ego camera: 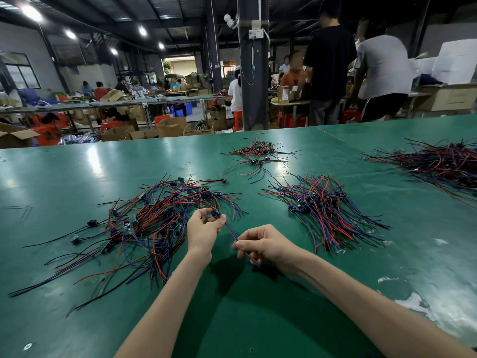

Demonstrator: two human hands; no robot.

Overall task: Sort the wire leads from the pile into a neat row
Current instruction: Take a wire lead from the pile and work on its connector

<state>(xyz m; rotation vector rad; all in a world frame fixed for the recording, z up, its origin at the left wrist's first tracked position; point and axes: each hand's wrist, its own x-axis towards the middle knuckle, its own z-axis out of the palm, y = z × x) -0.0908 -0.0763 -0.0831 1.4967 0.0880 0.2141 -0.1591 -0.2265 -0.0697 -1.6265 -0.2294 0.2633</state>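
Wire lead point(230, 231), blue with a small blue component at one end, is held above the green counter point(284, 311), just right of the tangled pile point(154, 223) of red, blue and black leads. The left hand point(204, 228) pinches the component end between thumb and fingertips. The right hand point(260, 245) pinches the wire lower along its length, fingers curled. The sorted row point(325, 210) lies on the counter well right of the pile. A small cluster point(258, 153) lies beyond the pile, to its right. A large heap point(444, 164) lies far right of the pile.
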